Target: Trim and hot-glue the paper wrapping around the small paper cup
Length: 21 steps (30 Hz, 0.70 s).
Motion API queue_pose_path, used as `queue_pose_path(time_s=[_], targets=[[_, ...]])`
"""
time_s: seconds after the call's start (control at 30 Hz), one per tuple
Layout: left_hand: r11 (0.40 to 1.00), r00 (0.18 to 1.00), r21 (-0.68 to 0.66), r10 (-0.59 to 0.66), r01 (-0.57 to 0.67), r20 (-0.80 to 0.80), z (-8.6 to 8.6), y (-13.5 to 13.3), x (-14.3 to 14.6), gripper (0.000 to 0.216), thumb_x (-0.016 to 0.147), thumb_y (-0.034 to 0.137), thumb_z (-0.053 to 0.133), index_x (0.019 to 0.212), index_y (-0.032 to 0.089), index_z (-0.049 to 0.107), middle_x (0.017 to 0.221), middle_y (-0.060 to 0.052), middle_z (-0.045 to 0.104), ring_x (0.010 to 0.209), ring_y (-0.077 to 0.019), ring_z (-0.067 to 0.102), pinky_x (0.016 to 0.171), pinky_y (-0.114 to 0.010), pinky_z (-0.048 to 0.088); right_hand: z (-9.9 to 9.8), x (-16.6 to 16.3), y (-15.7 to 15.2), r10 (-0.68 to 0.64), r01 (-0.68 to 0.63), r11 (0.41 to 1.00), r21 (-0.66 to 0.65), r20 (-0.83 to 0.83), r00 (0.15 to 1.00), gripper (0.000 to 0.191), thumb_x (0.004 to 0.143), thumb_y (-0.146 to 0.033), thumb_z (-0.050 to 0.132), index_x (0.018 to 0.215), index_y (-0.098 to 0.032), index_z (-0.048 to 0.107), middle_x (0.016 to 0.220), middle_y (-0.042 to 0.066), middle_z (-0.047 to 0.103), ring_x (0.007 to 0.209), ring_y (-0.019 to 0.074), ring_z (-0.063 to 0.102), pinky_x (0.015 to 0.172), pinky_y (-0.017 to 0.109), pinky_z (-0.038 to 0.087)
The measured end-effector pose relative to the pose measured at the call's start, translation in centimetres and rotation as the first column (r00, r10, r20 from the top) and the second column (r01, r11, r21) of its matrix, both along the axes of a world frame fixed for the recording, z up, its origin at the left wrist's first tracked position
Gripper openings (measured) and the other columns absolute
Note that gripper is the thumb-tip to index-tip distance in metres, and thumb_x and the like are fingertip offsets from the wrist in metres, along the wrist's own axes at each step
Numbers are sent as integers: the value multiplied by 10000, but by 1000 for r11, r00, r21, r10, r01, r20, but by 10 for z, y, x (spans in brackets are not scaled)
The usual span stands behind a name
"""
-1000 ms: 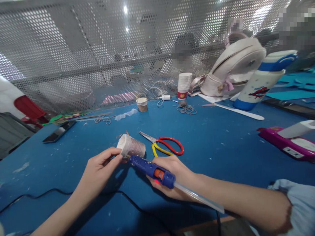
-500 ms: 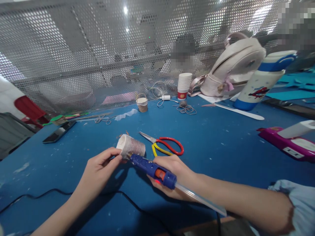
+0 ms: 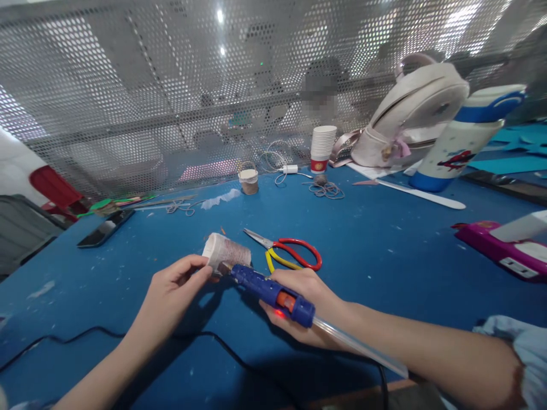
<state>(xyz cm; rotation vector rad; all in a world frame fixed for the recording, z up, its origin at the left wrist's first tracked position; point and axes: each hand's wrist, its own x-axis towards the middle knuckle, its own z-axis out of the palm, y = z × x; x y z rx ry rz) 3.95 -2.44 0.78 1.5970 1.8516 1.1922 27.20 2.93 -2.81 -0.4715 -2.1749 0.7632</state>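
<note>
My left hand [image 3: 182, 285] pinches the rim of a paper cup [image 3: 231, 251] that lies tilted on its side, its outside wrapped in pale string. In my right hand [image 3: 303, 302] is a blue hot glue gun [image 3: 267, 287], with a clear glue stick out of its back and a red light glowing. The gun's nozzle is at the cup's near side, close to my left fingertips; whether it touches cannot be made out. Just beyond the gun lie scissors [image 3: 284, 250] with red and yellow handles, blades pointing away to the left.
Black cable [image 3: 222, 341] crosses the near table. Farther back stand a small wrapped cup [image 3: 248, 182], stacked paper cups [image 3: 321, 149], a string bundle [image 3: 327, 188], a bag [image 3: 412, 114] and a bottle [image 3: 459, 148]. A phone [image 3: 106, 229] lies left, a purple tool [image 3: 498, 245] right.
The glue gun's nozzle has shifted slightly right along the cup's side, with my right hand. My left hand still holds the cup at its rim. The whole view has shifted a little.
</note>
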Motion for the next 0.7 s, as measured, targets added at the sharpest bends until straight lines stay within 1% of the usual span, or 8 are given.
queue_pose_path(time_s=[0.23, 0.4, 0.53, 0.7], targets=[[1000, 997, 21, -19, 21, -71, -3, 0, -5, 227, 769, 428, 629, 740, 217, 709, 707, -2, 724, 661, -167, 665, 608, -235, 521, 0, 0, 1, 2, -2, 1000, 10, -9, 1000, 122, 761, -198, 614, 729, -198, 497, 626, -19, 535, 526, 111, 492, 528, 214, 375], [999, 995, 41, 14, -10, -96, -4, -2, -6, 225, 768, 419, 609, 701, 215, 674, 644, 22, 676, 593, -138, 613, 558, -211, 483, 1, 1, 0, 9, -9, 1000, 1, 9, 1000, 106, 765, -199, 614, 739, -190, 511, 641, -13, 550, 535, 113, 502, 531, 220, 382], [998, 986, 50, 40, -32, -163, -6, -5, -7, 235, 790, 416, 581, 692, 213, 651, 620, 31, 641, 556, -119, 558, 532, -202, 445, 1, 1, 0, 16, -15, 1000, -11, 2, 1000, 77, 767, -201, 610, 751, -182, 537, 646, -6, 559, 537, 116, 511, 532, 220, 392], [992, 968, 120, 54, -25, -245, -7, -8, -7, 214, 798, 372, 559, 665, 214, 616, 572, 48, 598, 529, -109, 545, 523, -193, 432, 0, 0, 0, 30, -31, 999, -43, -13, 999, 57, 772, -208, 606, 766, -170, 564, 642, -1, 546, 531, 116, 499, 526, 221, 401]])
